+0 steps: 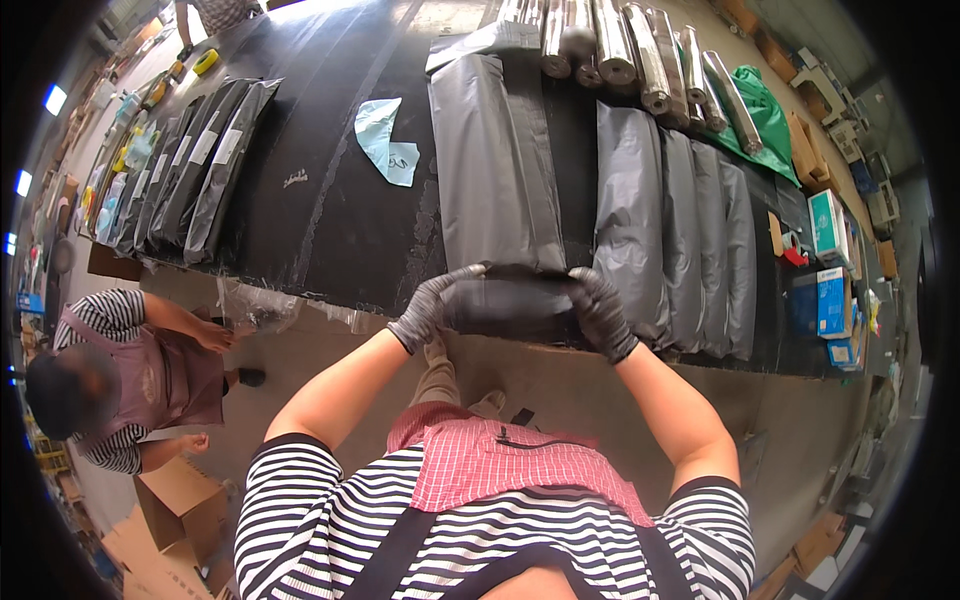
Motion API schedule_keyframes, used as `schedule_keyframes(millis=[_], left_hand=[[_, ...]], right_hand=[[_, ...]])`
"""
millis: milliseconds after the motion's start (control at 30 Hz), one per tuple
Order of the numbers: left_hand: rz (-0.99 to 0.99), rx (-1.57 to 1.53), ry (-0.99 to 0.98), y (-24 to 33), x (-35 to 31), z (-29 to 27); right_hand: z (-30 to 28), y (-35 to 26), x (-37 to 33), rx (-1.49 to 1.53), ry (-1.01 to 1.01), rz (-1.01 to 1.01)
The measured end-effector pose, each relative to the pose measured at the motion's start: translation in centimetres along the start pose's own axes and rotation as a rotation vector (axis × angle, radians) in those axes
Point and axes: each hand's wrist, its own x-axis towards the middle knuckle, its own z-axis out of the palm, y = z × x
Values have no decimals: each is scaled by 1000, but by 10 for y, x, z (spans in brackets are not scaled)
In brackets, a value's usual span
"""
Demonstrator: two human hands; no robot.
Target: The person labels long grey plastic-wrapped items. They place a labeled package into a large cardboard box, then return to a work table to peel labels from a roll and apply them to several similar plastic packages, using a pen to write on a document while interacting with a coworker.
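A long grey plastic mailing bag point(490, 170) lies lengthwise on the black table point(340, 60), its near end at the front edge. My left hand point(432, 307), in a dark grey glove, is closed on the left corner of that end. On the right corner my right hand point(602, 312), gloved alike, is closed too. Between them the bag's dark end point(515, 305) is stretched across and slightly blurred. What lies inside the bag is hidden. Just right of my right hand are several filled grey bags point(632, 210), side by side.
Several silver film rolls point(615, 50) lie at the far right, beside green sheeting point(765, 125). Labelled grey packages point(225, 165) and a torn light-blue scrap point(385, 145) are to the left. Blue boxes point(832, 302) stand at the right end. A co-worker point(140, 370) stands near the left front edge.
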Motion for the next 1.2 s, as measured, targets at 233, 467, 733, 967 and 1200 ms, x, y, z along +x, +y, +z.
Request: schedule_keyframes(millis=[233,467,733,967,1200], left_hand=[[383,308,440,37,62,2],[-97,791,561,27,109,-39],[777,1610,358,59,113,13],[60,1337,97,65,126,29],[93,1290,-4,31,54,36]], right_hand=[[36,-2,108,-168,186,102],[58,39,140,-657,72,370],[91,25,164,-774,189,-140],[73,24,202,-371,-11,695],[73,9,102,-53,66,526]])
